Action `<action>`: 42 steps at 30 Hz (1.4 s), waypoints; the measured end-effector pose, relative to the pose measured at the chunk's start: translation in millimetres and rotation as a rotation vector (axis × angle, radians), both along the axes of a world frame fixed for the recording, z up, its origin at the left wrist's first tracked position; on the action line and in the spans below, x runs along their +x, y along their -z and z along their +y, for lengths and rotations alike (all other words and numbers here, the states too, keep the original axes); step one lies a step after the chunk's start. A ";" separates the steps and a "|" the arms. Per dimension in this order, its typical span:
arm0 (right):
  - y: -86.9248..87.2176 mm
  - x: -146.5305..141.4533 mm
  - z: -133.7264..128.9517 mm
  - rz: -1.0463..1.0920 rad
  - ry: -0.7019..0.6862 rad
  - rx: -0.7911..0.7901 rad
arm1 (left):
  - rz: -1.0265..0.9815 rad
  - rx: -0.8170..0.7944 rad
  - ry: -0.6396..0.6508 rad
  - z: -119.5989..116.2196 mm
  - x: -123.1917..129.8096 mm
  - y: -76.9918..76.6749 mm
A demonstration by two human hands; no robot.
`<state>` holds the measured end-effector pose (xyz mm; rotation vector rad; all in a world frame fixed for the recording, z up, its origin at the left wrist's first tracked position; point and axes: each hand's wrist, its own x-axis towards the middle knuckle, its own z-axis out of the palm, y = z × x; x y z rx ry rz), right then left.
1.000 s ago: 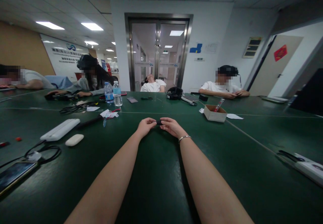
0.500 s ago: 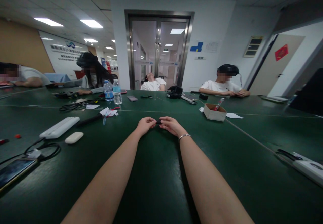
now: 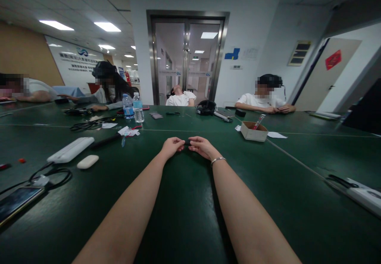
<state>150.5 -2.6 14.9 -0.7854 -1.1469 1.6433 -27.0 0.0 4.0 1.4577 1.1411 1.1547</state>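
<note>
Both arms reach forward over the dark green table (image 3: 184,200). Between my fingertips is a small black object (image 3: 187,143), too small and too covered to tell its kind. My left hand (image 3: 173,147) pinches its left end with thumb and fingers. At its right end, my right hand (image 3: 204,146) grips with the fingertips, and a silver bracelet (image 3: 218,160) circles that wrist. The fingers of both hands hide much of the object, which is held just above or on the tabletop; I cannot tell which.
On the left lie a white power bank (image 3: 70,150), a white earbud case (image 3: 87,161) and a phone (image 3: 20,202) with cables. Two water bottles (image 3: 138,108) stand farther back. Right of my hands is a small cardboard box (image 3: 254,132). A power strip (image 3: 364,194) lies far right. Several people sit around the table.
</note>
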 end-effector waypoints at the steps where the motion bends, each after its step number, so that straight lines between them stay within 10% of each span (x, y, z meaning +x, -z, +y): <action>1: 0.1 0.1 0.1 0.001 -0.003 0.002 | 0.010 0.000 0.000 -0.2 0.0 -0.4; 42: 5.1 -0.6 5.5 0.009 0.003 0.041 | 0.100 -0.110 -0.070 2.0 3.6 -4.1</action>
